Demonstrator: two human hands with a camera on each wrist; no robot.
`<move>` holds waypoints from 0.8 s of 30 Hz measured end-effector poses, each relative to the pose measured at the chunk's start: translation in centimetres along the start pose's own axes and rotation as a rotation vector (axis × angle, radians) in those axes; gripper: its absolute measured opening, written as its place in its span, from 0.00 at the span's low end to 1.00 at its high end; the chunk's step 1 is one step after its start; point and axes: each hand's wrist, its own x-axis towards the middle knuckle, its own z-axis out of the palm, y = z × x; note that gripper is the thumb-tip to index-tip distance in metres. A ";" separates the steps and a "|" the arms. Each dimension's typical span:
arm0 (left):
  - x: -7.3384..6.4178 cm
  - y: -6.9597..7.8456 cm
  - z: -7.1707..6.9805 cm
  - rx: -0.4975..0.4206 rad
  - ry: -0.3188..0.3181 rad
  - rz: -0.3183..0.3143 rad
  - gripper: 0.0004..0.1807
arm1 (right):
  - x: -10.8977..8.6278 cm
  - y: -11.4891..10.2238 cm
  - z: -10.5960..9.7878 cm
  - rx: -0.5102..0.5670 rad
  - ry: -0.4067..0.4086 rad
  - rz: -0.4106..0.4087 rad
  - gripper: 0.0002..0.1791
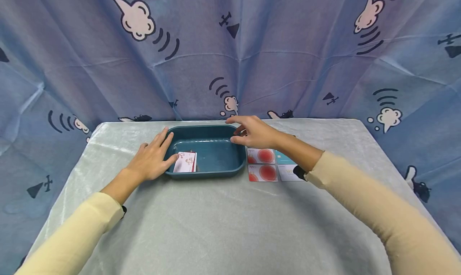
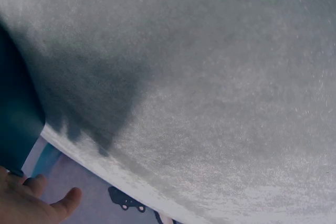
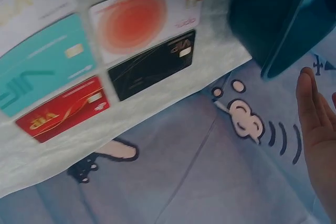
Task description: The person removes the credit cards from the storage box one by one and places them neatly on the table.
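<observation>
A dark teal tray (image 1: 216, 173) stands near the back of the table. My left hand (image 1: 149, 157) rests on its left rim, fingers stretched out and thumb over the inside. Below that thumb, a small pile of white-and-red cards (image 1: 185, 162) lies in the tray's near left corner. Above the tray's right end is my right hand (image 1: 253, 131), thumb and fingers apart, with nothing seen between them. To the tray's right lie cards in rows: white ones with red circles (image 1: 263, 173), a teal card (image 3: 47, 64), a black card (image 3: 152, 65) and a red card (image 3: 63, 112).
A pale cloth (image 1: 223, 227) covers the table. Behind it hangs a blue curtain (image 1: 201, 39) with cartoon prints. My right forearm hides part of the card rows in the head view; a white card (image 1: 289, 173) shows beside it.
</observation>
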 end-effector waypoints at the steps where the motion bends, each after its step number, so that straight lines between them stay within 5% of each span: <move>1: 0.0 0.0 0.0 0.000 0.000 0.000 0.43 | 0.3 -0.2 0.2 -0.007 -0.009 -0.007 0.30; 17: -0.1 0.0 0.0 0.006 -0.003 0.000 0.43 | 4.1 -2.0 3.0 -0.065 -0.112 -0.079 0.29; 24: -0.1 0.1 -0.1 0.000 -0.004 0.000 0.43 | 5.2 -3.0 3.8 -0.070 -0.164 -0.036 0.28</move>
